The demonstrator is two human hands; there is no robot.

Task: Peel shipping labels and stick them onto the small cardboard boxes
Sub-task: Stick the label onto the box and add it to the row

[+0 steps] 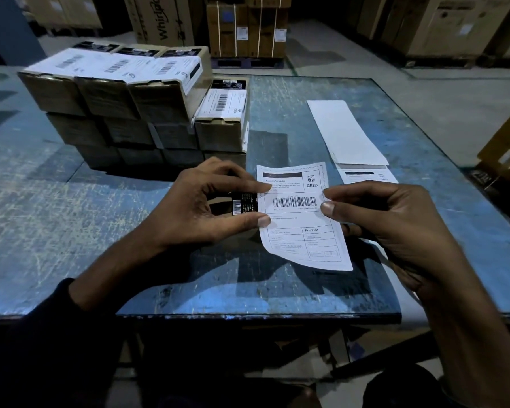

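1. beyond the far edge of the surface [71, 201], on the warehouse floor, stand tall cartons [162, 19], one printed with a brand name, and strapped brown ones beside it.
2. the surface itself is a scratched blue sheet, worn pale in many places.
3. toward the far left corner sits a stack of small cardboard boxes [115, 113], three layers high, the top ones already wearing white labels; a shorter stack of two [223, 125] stands touching its right side, also labelled on top.
4. near the right edge lies a pile of white sheets [346, 134], with a printed label [365, 175] peeking out at its near end.
5. at the middle, close to the near edge, the left hand [206, 207] grips a small box [245, 204] with a black printed sticker, thumb and forefinger also pinching the left edge of a shipping label [302, 216].
6. the right hand [395, 225] pinches that label's right edge between thumb and forefinger; the label's lower end curls free above the surface.
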